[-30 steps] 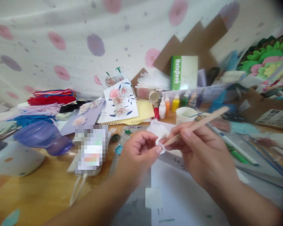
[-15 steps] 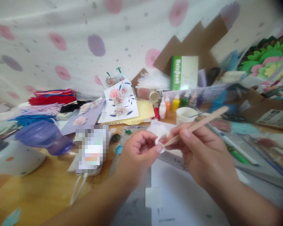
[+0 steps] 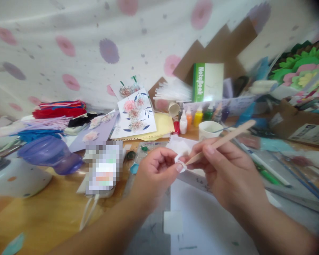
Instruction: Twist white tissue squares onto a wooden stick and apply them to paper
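Between the fingers and thumb of my left hand point(image 3: 158, 170) is a small crumpled white piece point(image 3: 180, 164), thin like paper or tissue. My right hand point(image 3: 225, 166) grips a flat wooden craft stick point(image 3: 235, 134), tilted with its upper end to the right. The stick's lower tip meets the white piece, close to my left thumb. Behind the fingers lies more white paper point(image 3: 179, 146), partly hidden. Under both hands is a white sheet point(image 3: 210, 216) with a small pale square point(image 3: 172, 222) at its left edge.
A white cup point(image 3: 210, 130) stands just behind my right hand, with small paint bottles point(image 3: 198, 117) beyond it. To the left are a phone-like blurred object point(image 3: 103, 170), a purple translucent vessel point(image 3: 49, 154) and a spotted white pot point(image 3: 18, 180). Brushes point(image 3: 303, 180) and a cardboard box point(image 3: 300, 125) are at right.
Almost nothing differs. The craft stick has shifted very slightly at its upper end, and both hands keep the same hold.
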A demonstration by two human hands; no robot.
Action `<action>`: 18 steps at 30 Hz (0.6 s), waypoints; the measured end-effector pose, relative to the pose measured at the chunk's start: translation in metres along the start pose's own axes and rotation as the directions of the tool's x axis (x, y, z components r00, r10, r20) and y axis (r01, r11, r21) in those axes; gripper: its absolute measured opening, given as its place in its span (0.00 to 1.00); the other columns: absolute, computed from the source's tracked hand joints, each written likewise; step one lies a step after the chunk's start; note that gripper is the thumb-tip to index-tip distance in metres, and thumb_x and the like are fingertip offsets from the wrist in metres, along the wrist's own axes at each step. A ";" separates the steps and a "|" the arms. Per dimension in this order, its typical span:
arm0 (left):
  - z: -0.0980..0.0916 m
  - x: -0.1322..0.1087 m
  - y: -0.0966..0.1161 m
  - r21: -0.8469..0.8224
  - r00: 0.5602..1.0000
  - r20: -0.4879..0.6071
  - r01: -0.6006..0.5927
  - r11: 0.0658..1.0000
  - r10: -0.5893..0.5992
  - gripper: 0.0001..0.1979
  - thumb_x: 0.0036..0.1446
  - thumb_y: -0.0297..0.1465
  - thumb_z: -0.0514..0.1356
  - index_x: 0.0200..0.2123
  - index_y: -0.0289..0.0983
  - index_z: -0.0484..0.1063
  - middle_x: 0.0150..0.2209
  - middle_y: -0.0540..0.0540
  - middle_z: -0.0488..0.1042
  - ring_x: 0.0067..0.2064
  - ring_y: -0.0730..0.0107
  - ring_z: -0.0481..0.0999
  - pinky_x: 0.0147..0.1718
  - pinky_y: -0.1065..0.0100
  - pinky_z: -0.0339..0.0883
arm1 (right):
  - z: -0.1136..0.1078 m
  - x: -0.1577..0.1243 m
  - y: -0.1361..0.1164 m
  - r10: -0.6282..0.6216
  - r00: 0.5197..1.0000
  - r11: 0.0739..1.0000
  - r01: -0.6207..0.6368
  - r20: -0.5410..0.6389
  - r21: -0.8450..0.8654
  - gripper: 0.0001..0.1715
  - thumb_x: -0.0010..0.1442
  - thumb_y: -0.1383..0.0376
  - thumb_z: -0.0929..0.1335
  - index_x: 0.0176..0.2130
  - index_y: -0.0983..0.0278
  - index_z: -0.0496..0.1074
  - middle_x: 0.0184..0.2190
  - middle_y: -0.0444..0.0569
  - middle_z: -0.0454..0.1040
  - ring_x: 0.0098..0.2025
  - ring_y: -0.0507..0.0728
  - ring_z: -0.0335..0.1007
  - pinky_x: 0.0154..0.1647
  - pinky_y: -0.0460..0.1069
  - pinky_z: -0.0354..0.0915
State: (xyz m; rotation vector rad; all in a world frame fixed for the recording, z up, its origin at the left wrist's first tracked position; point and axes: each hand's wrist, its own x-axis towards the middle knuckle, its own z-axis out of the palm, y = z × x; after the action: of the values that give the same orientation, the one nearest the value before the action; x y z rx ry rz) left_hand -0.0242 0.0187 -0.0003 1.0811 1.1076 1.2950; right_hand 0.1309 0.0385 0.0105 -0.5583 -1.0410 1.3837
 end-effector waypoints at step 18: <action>0.003 0.001 0.004 -0.014 0.998 -0.036 0.045 0.999 -0.046 0.08 0.46 0.30 0.70 0.29 0.37 0.74 0.25 0.52 0.73 0.28 0.75 0.68 0.28 0.73 0.59 | -0.002 0.000 0.007 0.037 0.998 0.999 -0.036 -0.046 0.038 0.08 0.59 0.59 0.74 0.31 0.60 0.79 0.28 0.45 0.80 0.30 0.53 0.80 0.32 0.46 0.76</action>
State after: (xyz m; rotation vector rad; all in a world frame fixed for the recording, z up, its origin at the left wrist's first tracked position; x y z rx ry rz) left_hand -0.0222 0.0193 0.0040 1.0201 1.1430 1.2892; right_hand 0.1289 0.0404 0.0039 -0.5824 -0.9703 1.4126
